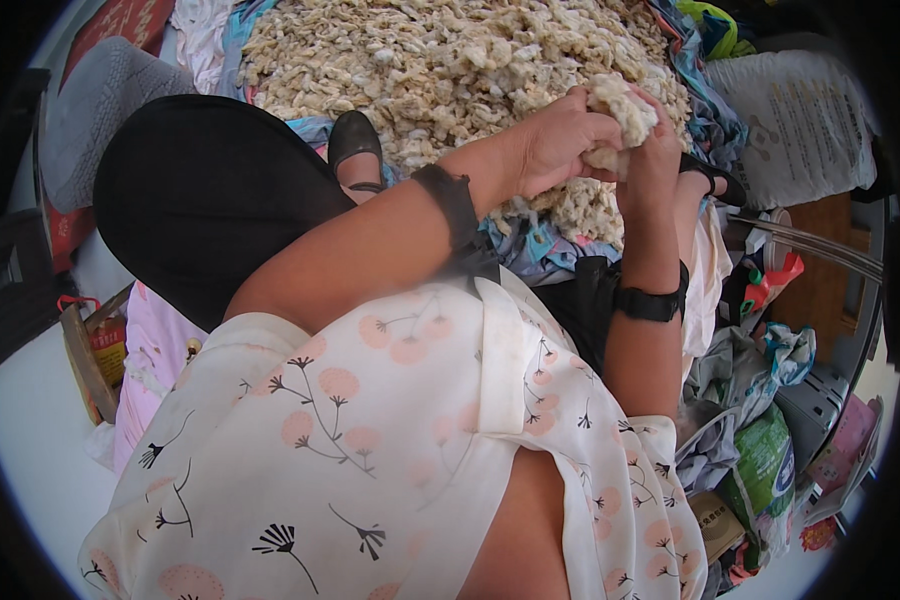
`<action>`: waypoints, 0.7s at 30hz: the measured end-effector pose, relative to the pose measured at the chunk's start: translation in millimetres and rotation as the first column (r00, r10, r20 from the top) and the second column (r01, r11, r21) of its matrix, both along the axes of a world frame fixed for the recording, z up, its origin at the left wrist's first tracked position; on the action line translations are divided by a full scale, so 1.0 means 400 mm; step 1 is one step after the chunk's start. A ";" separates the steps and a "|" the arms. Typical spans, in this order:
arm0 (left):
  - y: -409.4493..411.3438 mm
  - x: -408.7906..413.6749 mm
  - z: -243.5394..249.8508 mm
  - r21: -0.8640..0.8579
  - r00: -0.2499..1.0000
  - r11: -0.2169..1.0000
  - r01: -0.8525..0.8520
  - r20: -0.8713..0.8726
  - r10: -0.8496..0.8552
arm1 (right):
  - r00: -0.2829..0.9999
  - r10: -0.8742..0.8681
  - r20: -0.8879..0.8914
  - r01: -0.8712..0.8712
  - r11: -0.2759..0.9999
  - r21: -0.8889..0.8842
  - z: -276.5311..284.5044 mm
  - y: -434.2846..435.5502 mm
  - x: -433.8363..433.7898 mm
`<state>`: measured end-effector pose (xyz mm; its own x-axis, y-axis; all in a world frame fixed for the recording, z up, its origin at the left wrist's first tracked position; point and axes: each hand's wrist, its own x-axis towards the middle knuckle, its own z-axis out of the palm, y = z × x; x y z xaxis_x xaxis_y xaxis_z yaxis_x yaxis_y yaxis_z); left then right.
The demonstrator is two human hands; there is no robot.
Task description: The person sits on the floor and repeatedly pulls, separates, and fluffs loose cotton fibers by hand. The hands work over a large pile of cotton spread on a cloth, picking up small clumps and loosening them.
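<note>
Both of my hands meet above a wide heap of loose, cream-coloured fibre tufts [420,67], which look like raw cotton or wool. Between them is a pale clump of fibre [621,109]. My left hand [566,139] grips the clump from its left side, thumb and fingers pressed into it. On the other side my right hand [654,146] holds it with the fingers curled over its top edge. Part of the clump is hidden behind the fingers. Under the heap lies a blue patterned cloth [536,247], its folds showing along the near edge and both sides.
My black shoes [356,146] stand at either side of the heap. At the right are a stuffed white plastic sack [791,131], a curved metal rail [810,244] and a green package [761,465]. A wooden-framed seat [90,360] with pink cloth [154,352] is at the left.
</note>
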<state>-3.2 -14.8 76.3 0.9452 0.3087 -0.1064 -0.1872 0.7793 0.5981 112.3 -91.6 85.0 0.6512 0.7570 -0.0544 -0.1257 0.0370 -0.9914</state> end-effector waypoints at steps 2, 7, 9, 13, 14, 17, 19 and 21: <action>-0.006 0.010 0.001 -0.070 0.998 0.997 -0.012 0.066 0.017 | 0.993 -0.113 0.044 0.110 0.993 0.052 -0.017 -0.009 0.010; -0.019 0.009 0.012 0.081 0.976 0.974 -0.210 -0.042 0.213 | 0.718 -0.257 0.647 0.249 0.963 0.106 0.005 -0.014 -0.060; -0.022 0.012 0.003 0.153 0.958 0.952 -0.265 -0.070 0.278 | 0.434 -0.243 0.868 0.131 0.970 0.206 0.013 -0.017 -0.090; -0.035 0.000 0.025 0.182 0.928 0.946 -0.268 -0.216 0.304 | 0.451 -0.175 0.875 0.203 0.975 0.090 0.001 -0.023 -0.084; -0.035 -0.001 0.027 0.216 0.919 0.945 -0.245 -0.258 0.297 | 0.673 -0.186 0.716 0.205 0.977 0.061 0.002 -0.017 -0.075; -0.031 0.001 0.019 0.201 0.916 0.951 -0.234 -0.282 0.285 | 0.625 -0.193 0.756 0.253 0.967 0.038 0.018 -0.007 -0.076; -0.018 -0.005 0.024 0.223 0.934 0.950 -0.221 -0.232 0.272 | 0.593 -0.168 0.788 0.220 0.975 0.042 0.028 -0.012 -0.094; -0.015 -0.007 0.029 0.240 0.934 0.949 -0.204 -0.241 0.262 | 0.561 -0.153 0.814 0.225 0.974 0.028 0.029 -0.015 -0.092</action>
<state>-6.0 -20.8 88.0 0.7890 0.5595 -0.2538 -0.1595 0.5855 0.7948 75.6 -97.7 96.5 0.5789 0.6288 0.5191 0.7276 -0.1109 -0.6770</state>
